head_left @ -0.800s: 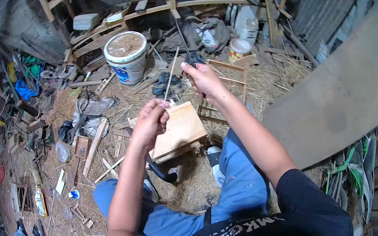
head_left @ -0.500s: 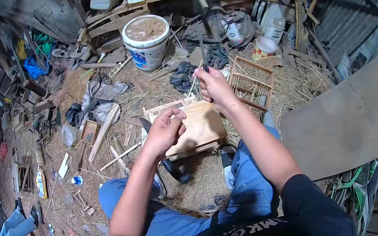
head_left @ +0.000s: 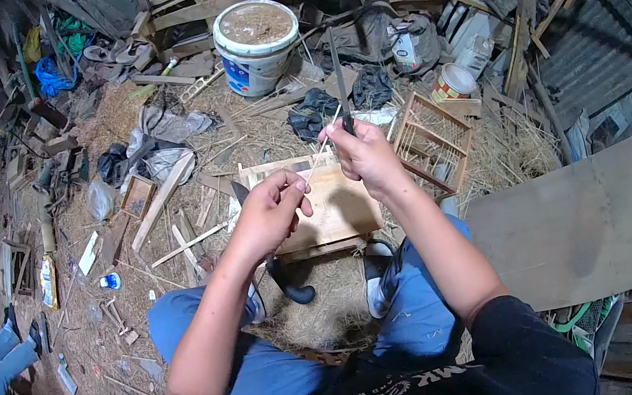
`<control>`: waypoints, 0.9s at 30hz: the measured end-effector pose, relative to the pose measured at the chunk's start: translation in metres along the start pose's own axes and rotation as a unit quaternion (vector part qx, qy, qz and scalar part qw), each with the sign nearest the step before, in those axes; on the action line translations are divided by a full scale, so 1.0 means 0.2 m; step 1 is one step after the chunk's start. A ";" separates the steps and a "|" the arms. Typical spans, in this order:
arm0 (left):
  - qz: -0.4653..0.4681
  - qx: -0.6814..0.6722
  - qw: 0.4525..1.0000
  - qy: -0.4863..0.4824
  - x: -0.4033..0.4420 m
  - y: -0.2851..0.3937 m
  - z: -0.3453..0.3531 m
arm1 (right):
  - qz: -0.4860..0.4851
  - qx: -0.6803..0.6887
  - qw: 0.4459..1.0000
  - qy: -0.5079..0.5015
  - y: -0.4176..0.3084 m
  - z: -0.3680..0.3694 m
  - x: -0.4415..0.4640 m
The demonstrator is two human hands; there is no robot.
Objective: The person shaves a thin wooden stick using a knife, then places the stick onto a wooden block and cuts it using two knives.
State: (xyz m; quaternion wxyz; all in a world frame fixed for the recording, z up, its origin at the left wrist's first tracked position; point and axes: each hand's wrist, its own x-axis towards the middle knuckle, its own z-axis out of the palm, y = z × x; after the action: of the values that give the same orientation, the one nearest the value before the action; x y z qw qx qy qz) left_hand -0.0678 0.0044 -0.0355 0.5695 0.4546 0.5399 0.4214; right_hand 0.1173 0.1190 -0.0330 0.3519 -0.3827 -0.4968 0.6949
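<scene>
Your left hand (head_left: 275,210) is mostly curled, thumb and finger pinching the near end of a thin, pale stick (head_left: 317,166). Your right hand (head_left: 368,158) is closed round the dark handle of a long, narrow knife (head_left: 340,78), blade pointing away from you; the stick's far part runs up beside its fingertips. The stick slants above a smooth, flat-topped wooden block (head_left: 334,209) between your feet. A black curved handle (head_left: 291,288) lies near the block's left side, a slatted frame (head_left: 440,146) to its right. Beyond stands a round bucket (head_left: 258,48); loose straw (head_left: 511,150) litters the floor.
</scene>
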 end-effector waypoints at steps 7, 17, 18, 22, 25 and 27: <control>0.021 0.001 1.000 0.017 0.01 -0.03 0.02 | -0.005 0.005 1.000 0.001 -0.02 -0.02 -0.03; 0.020 0.009 0.999 0.033 -0.02 -0.02 0.05 | 0.011 0.008 1.000 -0.007 -0.06 -0.05 -0.07; 0.020 0.009 0.999 0.033 -0.03 -0.02 0.05 | 0.007 0.007 1.000 -0.007 -0.06 -0.06 -0.08; 0.025 0.004 0.999 0.038 -0.06 -0.03 0.05 | -0.005 0.009 1.000 -0.003 -0.09 -0.06 -0.10; 0.036 0.009 0.999 0.039 -0.09 -0.03 0.05 | -0.002 0.014 1.000 0.005 -0.12 -0.07 -0.13; 0.037 0.013 0.999 0.038 -0.13 -0.01 0.06 | -0.006 0.016 1.000 0.012 -0.13 -0.07 -0.15</control>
State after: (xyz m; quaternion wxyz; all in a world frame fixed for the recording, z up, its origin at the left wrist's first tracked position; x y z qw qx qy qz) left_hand -0.0582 -0.0219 -0.0317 0.5266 0.4658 0.5490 0.4519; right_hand 0.1461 0.1054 -0.0048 0.3683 -0.3817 -0.4837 0.6962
